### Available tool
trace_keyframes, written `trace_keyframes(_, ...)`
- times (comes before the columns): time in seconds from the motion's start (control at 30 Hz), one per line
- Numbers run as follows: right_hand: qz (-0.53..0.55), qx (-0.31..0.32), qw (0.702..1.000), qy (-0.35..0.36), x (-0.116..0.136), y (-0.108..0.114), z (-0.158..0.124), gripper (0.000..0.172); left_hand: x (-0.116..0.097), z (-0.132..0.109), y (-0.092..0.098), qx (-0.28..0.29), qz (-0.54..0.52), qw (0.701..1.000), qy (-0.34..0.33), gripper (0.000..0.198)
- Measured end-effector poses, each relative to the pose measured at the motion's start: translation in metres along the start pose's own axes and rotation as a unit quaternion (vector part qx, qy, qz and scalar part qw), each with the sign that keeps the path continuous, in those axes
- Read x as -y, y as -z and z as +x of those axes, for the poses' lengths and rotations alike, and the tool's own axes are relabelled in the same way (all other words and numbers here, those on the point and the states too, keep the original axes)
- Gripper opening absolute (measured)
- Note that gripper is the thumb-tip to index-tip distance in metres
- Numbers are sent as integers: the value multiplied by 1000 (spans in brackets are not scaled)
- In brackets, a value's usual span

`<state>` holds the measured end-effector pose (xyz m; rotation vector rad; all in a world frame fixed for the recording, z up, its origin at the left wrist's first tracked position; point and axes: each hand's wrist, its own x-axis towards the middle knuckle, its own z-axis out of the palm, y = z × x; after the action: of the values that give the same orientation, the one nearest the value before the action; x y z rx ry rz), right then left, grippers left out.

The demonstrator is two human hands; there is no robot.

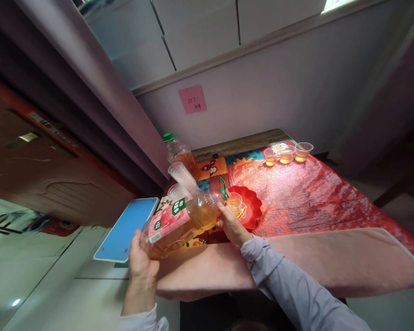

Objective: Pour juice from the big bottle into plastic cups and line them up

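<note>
My left hand [140, 257] grips the base of a large clear bottle [179, 220] of amber drink with a pink label, tipped on its side with the neck over a small clear cup [234, 201]. The cup stands in a red scalloped dish [253, 209] and holds a little amber liquid. My right hand [229, 223] closes around the bottle near its neck, just beside the cup. A green handle loop [222, 187] sticks up at the neck.
Three filled small cups [285, 155] stand at the table's far edge. A second green-capped bottle [179, 154] and a stack of clear cups [182, 177] sit at the left. A blue stool [126, 227] stands beside the red-clothed table [313, 193]. A pink note [192, 99] hangs on the wall.
</note>
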<state>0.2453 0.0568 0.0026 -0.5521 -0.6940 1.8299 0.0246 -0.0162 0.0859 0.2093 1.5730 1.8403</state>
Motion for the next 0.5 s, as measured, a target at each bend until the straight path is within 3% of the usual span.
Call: trace_keyframes(0.5,-12,-2,1000,1,-2,1,1,69,6,9,5,2,10,1000,-5,39)
